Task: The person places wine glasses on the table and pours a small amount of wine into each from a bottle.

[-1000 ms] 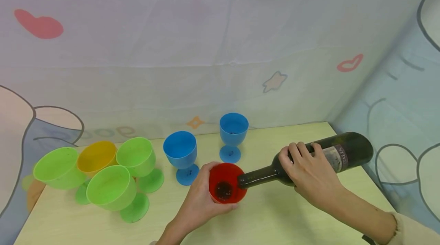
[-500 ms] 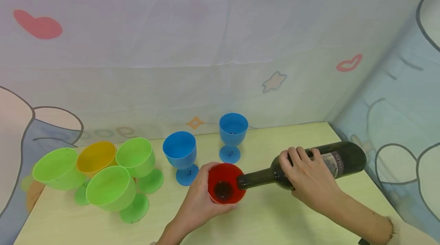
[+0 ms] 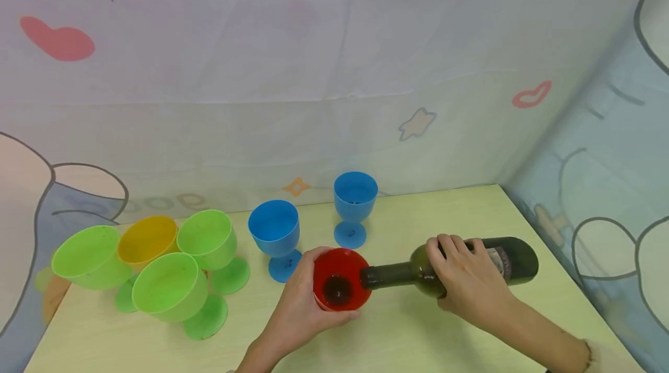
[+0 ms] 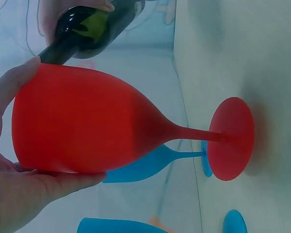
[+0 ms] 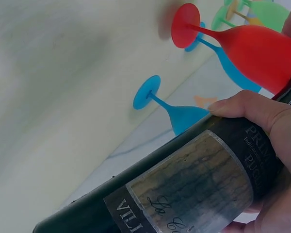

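My left hand (image 3: 305,309) grips the bowl of a red plastic goblet (image 4: 82,119) near the rim, fingers on one side and thumb on the other. Dark liquid (image 3: 337,290) lies in the bottom of the bowl. The goblet's foot is close over the tabletop, with a shadow beside it. My right hand (image 3: 470,280) holds a dark green wine bottle (image 3: 514,259) round its body, tipped on its side. The bottle's mouth overlaps the goblet's right rim. In the right wrist view, the bottle's printed label (image 5: 194,182) shows beside the fingers.
Two blue goblets, one left (image 3: 274,228) and one farther back (image 3: 355,196), stand behind the red one. Several green goblets (image 3: 169,291) and a yellow goblet (image 3: 148,242) crowd the left side. A printed cloth (image 3: 292,59) hangs along the back of the pale table (image 3: 397,338).
The bottle's base end has swung down and leftward in the head view, bringing my right hand slightly lower. The goblet has shifted slightly left; the liquid's surface looks smoother.
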`<state>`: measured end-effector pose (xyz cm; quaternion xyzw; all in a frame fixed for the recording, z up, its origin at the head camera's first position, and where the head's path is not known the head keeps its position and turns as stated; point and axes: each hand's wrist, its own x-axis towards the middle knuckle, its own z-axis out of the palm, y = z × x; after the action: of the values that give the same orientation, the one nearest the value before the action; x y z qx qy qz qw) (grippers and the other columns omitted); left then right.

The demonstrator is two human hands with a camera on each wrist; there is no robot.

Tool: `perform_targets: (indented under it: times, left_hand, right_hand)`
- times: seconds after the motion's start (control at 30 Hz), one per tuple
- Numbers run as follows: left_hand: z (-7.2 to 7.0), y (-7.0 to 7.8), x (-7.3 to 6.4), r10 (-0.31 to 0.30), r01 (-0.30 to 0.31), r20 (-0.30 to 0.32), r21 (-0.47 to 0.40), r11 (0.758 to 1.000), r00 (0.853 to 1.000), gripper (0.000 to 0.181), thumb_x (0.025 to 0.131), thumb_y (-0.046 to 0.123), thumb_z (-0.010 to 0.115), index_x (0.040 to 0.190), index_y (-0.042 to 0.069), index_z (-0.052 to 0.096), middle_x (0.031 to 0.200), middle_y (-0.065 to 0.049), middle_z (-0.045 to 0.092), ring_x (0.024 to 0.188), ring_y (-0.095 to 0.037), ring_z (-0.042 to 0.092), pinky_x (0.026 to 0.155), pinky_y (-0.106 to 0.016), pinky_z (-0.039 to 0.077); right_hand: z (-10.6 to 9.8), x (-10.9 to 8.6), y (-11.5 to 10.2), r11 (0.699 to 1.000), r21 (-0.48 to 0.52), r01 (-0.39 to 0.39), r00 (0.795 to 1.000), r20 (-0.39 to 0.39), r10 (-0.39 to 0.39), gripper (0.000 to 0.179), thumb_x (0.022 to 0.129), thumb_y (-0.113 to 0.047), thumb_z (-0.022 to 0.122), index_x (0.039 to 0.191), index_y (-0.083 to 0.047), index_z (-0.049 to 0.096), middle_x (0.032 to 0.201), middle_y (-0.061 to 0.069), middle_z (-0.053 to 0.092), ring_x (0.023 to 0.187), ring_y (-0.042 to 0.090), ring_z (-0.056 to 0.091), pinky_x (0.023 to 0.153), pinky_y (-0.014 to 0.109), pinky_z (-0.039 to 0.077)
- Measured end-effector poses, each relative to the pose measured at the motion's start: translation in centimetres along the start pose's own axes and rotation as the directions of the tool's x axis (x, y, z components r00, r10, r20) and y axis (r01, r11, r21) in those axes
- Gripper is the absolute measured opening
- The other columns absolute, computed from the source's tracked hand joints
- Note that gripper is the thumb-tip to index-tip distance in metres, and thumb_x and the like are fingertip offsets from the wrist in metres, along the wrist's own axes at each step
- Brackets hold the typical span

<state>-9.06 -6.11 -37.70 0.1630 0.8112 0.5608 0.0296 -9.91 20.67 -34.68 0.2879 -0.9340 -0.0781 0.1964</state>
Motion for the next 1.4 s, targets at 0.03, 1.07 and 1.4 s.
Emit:
perform_targets:
  times: [0.03, 1.07, 1.4]
  left_hand:
    - [0.0, 0.0, 0.0, -0.001, 0.001, 0.002, 0.000, 1.000, 1.000, 0.083, 0.063, 0.023, 0.084, 0.129, 0.010, 0.035, 0.121, 0.001, 0.048, 0.113, -0.023, 0.044, 0.080, -0.041, 0.048]
    - [-1.8, -0.7, -0.2, -0.162, 0.163, -0.076, 0.010, 0.987, 0.984, 0.091, 0.060, 0.028, 0.086, 0.132, 0.011, 0.033, 0.123, -0.001, 0.047, 0.115, -0.025, 0.042, 0.078, -0.040, 0.051]
    - [-2.4, -0.9, -0.1, -0.165, 0.167, -0.097, 0.015, 0.986, 0.982, 0.092, 0.060, 0.029, 0.086, 0.133, 0.010, 0.032, 0.124, -0.004, 0.047, 0.115, -0.027, 0.042, 0.076, -0.040, 0.051]
  right_hand:
    - [0.1, -0.1, -0.1, 1.000, 0.010, -0.007, 1.000, 0.008, 0.006, 0.073, 0.043, -0.026, 0.086, 0.098, 0.000, 0.047, 0.089, 0.015, 0.053, 0.078, 0.032, 0.054, 0.062, 0.048, 0.044]
    - [1.8, -1.4, 1.8, 0.793, 0.526, -0.307, 0.949, 0.113, 0.293, 0.072, 0.056, -0.019, 0.082, 0.112, 0.006, 0.042, 0.099, 0.016, 0.055, 0.084, 0.028, 0.055, 0.069, 0.044, 0.043]
    - [2.3, -2.0, 3.9, 0.628, 0.636, -0.447, 0.874, 0.162, 0.458, 0.074, 0.061, -0.018, 0.083, 0.114, 0.007, 0.039, 0.097, 0.020, 0.056, 0.084, 0.035, 0.058, 0.068, 0.047, 0.048]
